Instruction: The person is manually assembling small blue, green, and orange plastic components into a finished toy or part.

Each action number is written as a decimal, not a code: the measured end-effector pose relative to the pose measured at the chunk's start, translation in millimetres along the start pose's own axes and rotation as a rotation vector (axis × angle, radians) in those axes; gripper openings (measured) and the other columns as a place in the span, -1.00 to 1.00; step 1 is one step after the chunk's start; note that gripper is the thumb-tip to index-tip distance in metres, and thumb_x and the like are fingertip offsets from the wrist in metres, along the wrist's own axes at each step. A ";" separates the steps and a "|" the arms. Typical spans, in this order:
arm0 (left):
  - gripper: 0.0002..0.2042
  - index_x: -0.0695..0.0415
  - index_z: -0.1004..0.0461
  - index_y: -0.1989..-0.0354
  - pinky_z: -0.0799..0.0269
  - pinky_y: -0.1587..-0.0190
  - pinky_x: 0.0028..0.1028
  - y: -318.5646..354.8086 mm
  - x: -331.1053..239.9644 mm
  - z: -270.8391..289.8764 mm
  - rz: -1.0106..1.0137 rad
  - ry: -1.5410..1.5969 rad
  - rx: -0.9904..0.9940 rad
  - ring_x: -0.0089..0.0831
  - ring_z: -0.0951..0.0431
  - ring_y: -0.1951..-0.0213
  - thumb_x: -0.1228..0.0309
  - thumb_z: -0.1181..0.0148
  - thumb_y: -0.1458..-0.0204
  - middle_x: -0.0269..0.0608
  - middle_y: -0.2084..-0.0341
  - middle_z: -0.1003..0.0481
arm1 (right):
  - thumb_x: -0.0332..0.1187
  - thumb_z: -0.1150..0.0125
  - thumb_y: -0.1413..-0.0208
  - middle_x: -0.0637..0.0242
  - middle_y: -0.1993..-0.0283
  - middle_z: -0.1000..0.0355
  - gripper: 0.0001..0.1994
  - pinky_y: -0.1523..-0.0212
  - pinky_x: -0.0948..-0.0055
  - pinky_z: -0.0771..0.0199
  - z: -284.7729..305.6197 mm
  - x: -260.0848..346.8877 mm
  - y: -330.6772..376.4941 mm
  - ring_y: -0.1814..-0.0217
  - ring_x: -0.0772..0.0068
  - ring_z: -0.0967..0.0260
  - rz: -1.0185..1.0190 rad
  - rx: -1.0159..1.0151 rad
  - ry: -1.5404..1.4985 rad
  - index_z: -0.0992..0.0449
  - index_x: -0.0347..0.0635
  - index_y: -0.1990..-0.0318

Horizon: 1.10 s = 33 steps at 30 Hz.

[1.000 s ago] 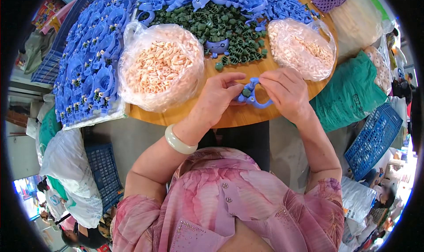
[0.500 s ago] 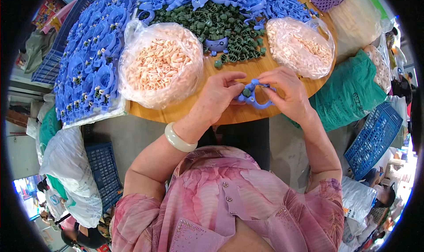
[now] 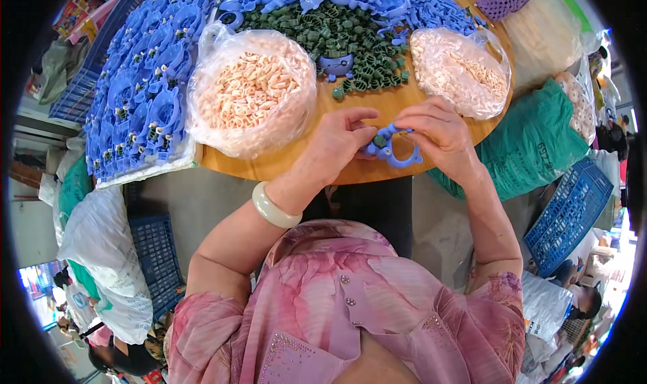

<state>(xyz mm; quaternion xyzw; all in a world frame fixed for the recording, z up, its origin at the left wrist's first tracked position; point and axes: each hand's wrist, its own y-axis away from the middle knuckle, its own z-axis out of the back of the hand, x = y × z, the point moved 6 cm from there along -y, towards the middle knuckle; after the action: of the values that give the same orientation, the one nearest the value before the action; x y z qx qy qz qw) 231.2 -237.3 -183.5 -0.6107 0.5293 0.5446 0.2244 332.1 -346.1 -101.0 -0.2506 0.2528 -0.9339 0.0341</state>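
Above the near edge of the table, my left hand (image 3: 337,145) grips the left side of a blue plastic toy part (image 3: 404,162) with an open loop. A dark green piece (image 3: 379,141) is set into it. The fingertips of my right hand (image 3: 441,138) are pinched together at the part's upper right; a small blue bit shows there, partly hidden by the fingers. Beyond my hands lies a heap of dark green plastic pieces (image 3: 374,64), with a blue face-shaped piece (image 3: 336,65) on it.
Left of my hands stands a clear bag of pale pieces (image 3: 256,91); a smaller such bag (image 3: 465,74) is at the right. Rows of blue assemblies (image 3: 145,81) cover a board at the far left. Blue parts (image 3: 404,3) are piled at the back. A green sack (image 3: 532,148) sits beside the table.
The blue part has turned slightly in my grip, its loop now showing a gap at the right. My right hand has shifted a little at its upper edge.
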 end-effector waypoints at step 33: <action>-0.68 0.24 -0.29 -0.03 -0.41 0.29 -0.62 -8.2 -6.8 5.8 -0.197 -0.123 -0.074 -0.59 -0.45 0.34 0.59 0.02 -0.06 -0.25 0.36 -0.46 | -0.44 -0.17 0.04 0.24 0.34 -0.41 -0.89 0.27 0.45 -0.33 31.6 -55.1 -49.6 0.28 0.37 -0.35 -0.286 -0.026 0.022 -0.49 -0.30 0.36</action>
<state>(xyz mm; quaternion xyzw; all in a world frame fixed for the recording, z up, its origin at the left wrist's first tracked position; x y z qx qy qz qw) 237.2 -226.9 -181.6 -0.6331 0.4317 0.5753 0.2861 398.7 -306.8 -78.0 -0.2744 0.2270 -0.9285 -0.1054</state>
